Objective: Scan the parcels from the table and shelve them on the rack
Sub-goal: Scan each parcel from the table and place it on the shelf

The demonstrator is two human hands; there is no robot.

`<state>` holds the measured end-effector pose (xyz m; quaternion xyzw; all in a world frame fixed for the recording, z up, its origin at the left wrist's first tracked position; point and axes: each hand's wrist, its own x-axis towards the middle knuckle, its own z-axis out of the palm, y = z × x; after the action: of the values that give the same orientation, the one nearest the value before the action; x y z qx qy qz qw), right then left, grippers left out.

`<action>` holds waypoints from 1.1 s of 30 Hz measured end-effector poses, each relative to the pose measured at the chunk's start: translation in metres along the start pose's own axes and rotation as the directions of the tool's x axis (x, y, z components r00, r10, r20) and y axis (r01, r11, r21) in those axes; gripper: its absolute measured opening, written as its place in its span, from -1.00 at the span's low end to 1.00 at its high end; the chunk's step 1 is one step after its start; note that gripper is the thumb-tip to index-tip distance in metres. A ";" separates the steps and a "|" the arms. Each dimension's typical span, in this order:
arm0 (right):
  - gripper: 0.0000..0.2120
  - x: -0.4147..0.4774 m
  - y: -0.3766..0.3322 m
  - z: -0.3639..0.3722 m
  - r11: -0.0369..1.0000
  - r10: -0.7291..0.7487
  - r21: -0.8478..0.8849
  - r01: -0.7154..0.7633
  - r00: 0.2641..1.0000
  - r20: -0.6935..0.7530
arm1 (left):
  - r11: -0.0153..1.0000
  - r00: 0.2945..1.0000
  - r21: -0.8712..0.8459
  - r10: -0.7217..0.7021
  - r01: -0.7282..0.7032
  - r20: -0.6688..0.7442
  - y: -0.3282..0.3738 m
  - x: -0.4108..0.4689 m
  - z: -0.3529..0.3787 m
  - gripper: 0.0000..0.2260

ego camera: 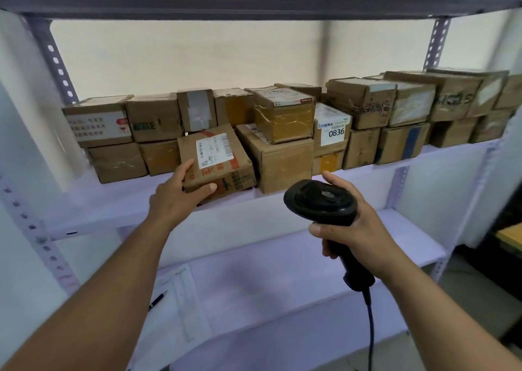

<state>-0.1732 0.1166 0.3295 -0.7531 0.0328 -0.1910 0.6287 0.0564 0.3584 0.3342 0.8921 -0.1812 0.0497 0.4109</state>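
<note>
White rack (118,209) w/ stacked boxes, tilted parcel (217,161) at shelf front, L hand (176,194) gripping its corner, R hand (353,223) beside, fist round scanner (322,201).

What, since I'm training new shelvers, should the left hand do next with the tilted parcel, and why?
Probably push the parcel back until flat, then release: the left hand grips its near corner, and it sits tilted at the front of the shelf.
</note>
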 end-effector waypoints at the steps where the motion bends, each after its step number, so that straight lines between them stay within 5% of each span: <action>1: -0.13 -0.002 -0.001 0.001 1.000 0.001 -0.004 -0.001 1.000 -0.006 | 1.000 1.000 -0.013 0.018 -0.018 -0.009 0.000 0.000 0.000 -0.26; 6: -0.19 -0.013 -0.003 0.000 0.999 -0.010 -0.039 0.009 1.000 -0.006 | 0.995 0.997 0.083 0.057 -0.052 -0.054 0.009 -0.011 0.003 -0.44; 15: -0.20 -0.024 -0.006 -0.015 1.000 -0.012 -0.027 0.012 1.000 0.007 | 0.999 0.999 0.007 -0.039 0.039 -0.021 0.016 -0.020 0.008 -0.24; 17: -0.19 -0.028 -0.006 -0.020 1.000 -0.011 -0.022 0.011 1.000 0.007 | 0.999 0.996 0.027 -0.044 0.046 -0.082 0.017 -0.023 0.011 -0.08; 20: -0.19 -0.037 -0.008 -0.030 1.000 -0.014 -0.017 0.014 1.000 0.011 | 0.989 0.958 0.140 -0.010 0.052 -0.285 0.029 -0.045 0.024 -0.16; 23: -0.19 -0.046 -0.007 -0.041 1.000 -0.016 -0.002 0.016 1.000 -0.002 | 0.987 0.911 0.120 0.144 -0.106 -0.386 0.055 -0.074 0.040 -0.31; 26: -0.19 -0.057 -0.005 -0.057 0.999 -0.032 0.014 0.033 0.999 -0.018 | 0.949 0.888 0.138 0.313 -0.283 -0.337 0.077 -0.098 0.063 -0.40; 33: -0.18 -0.104 0.002 -0.114 1.000 -0.020 -0.003 0.020 0.990 -0.138 | 0.923 0.910 0.069 0.386 -0.380 -0.150 0.150 -0.155 0.157 -0.35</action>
<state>-0.3067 0.0397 0.3179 -0.7388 0.0691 -0.2489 0.6224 -0.1519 0.1951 0.3013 0.8401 -0.3177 0.2043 0.3893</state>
